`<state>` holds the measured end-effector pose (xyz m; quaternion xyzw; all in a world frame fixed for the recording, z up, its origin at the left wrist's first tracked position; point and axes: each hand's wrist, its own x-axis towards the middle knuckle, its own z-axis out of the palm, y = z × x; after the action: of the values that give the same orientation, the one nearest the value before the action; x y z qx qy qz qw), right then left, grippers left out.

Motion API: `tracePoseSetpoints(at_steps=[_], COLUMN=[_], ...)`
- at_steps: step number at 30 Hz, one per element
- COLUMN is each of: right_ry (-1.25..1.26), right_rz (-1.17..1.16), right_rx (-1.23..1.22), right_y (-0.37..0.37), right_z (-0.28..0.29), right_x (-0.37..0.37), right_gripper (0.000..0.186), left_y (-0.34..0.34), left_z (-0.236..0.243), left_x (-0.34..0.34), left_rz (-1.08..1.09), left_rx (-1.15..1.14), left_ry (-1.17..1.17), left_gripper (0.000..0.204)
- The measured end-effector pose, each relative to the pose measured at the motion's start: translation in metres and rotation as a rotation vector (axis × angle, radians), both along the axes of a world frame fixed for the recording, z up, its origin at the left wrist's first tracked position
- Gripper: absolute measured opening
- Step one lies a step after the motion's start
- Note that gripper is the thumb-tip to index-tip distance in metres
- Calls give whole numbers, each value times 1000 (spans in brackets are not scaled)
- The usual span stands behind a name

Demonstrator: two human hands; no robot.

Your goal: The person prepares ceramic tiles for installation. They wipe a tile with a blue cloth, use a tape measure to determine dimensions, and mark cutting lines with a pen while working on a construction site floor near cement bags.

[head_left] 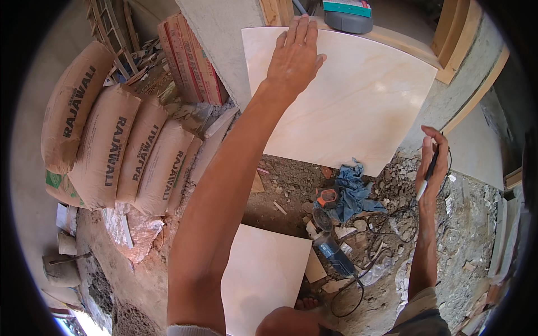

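Observation:
A large cream tile with a polished face leans against the wooden frame, its lower edge above the rubble. My left hand lies flat on its upper left part, fingers stretched over the top edge and thumb apart. To the right of the tile, clear of it, my right hand grips a black and white pen, its white end toward my wrist. A second cream tile lies low in front of me, partly hidden by my left arm and leg.
A blue angle grinder with its cord lies on the rubble beside a crumpled blue cloth and an orange tape measure. Several brown sacks lean at the left. A grey and teal object rests on the wooden sill.

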<state>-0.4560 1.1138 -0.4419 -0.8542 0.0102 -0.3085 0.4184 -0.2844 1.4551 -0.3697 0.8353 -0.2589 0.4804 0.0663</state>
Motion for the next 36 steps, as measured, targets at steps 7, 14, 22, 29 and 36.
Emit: tracePoseSetpoints(at_steps=[7,14,22,29,36], right_ry=[133,87,87,86,-83], right_rz=[-70,-233,93,512,552], right_rx=[206,348,-100,-614,-1101], right_y=[-58,-129,-134,-64,-38], right_z=[-104,-133,-141,-119,-178], right_x=[-74,-52,55,95,130], right_gripper=[46,41,21,23,49], left_y=[-29,-23,-31,-24,-15], left_z=[-2,5,-18,-66,-103], left_x=[49,-31,-237,-332,-378], left_rz=[105,89,304,326,291], left_rx=[38,1,-138,-197,-278], left_ry=[246,14,209,254,308], left_gripper=[73,62,68,63,52])
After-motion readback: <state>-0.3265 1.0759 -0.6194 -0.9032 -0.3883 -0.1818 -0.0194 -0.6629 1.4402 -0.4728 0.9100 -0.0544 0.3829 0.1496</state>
